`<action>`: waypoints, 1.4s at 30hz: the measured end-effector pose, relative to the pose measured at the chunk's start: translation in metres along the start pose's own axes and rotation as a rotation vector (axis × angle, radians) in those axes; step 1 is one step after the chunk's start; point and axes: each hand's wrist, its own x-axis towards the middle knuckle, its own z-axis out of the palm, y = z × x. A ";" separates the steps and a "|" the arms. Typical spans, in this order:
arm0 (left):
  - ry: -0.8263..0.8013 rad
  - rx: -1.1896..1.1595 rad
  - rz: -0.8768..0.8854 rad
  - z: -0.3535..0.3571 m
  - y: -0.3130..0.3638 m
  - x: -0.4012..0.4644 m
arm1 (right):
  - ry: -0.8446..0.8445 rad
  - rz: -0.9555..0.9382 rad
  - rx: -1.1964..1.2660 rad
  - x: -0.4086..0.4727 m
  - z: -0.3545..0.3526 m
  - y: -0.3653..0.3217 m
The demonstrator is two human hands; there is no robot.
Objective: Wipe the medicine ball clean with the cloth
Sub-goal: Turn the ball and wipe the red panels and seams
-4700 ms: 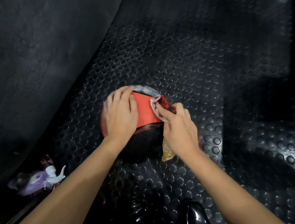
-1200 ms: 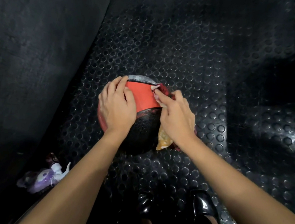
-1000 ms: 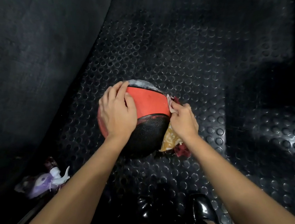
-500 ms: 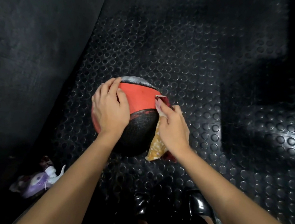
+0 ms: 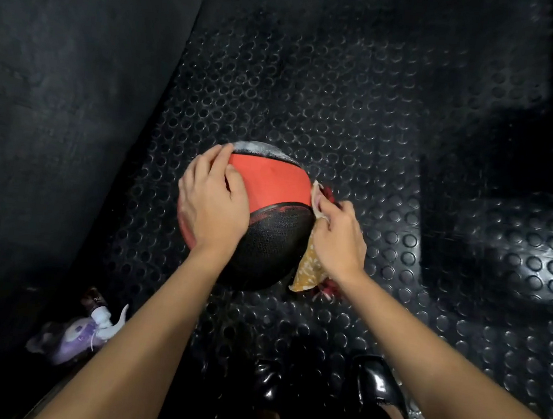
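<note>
Evidently we spread our left hand (image 5: 213, 202) flat on the medicine ball (image 5: 267, 215) to stop it rolling, while our right hand (image 5: 338, 240) pinches the cloth (image 5: 308, 269) against its side.

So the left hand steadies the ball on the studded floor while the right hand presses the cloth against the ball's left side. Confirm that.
Not quite. In the head view the right hand presses the cloth against the ball's right side, not its left. The rest stands: the left hand steadies the ball on the studded floor.
</note>
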 end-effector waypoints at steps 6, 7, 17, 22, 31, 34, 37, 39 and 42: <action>-0.010 0.035 0.022 0.002 -0.002 0.004 | -0.007 -0.213 -0.018 -0.020 -0.006 -0.025; -0.011 0.041 0.035 0.001 -0.003 0.004 | 0.004 -0.279 -0.050 -0.024 -0.007 -0.028; -0.022 0.081 0.098 0.003 0.001 -0.001 | -0.025 -0.303 -0.164 0.003 -0.017 -0.042; -0.044 0.103 0.167 0.002 0.006 -0.002 | 0.018 -0.207 -0.216 0.020 -0.021 -0.039; -0.348 0.228 0.861 0.006 0.017 0.001 | 0.175 -0.034 -0.122 0.033 -0.058 -0.036; -0.318 0.253 1.097 0.002 0.008 0.007 | 0.212 0.008 -0.106 0.031 -0.072 -0.028; -0.174 0.206 0.862 -0.008 -0.009 0.000 | 0.220 0.014 -0.080 0.028 -0.080 -0.023; -0.137 0.124 0.549 -0.014 -0.019 -0.014 | 0.203 -0.018 -0.064 0.026 -0.079 -0.026; -0.208 -0.054 0.141 -0.017 -0.024 -0.032 | 0.120 -0.124 -0.073 0.026 -0.070 -0.037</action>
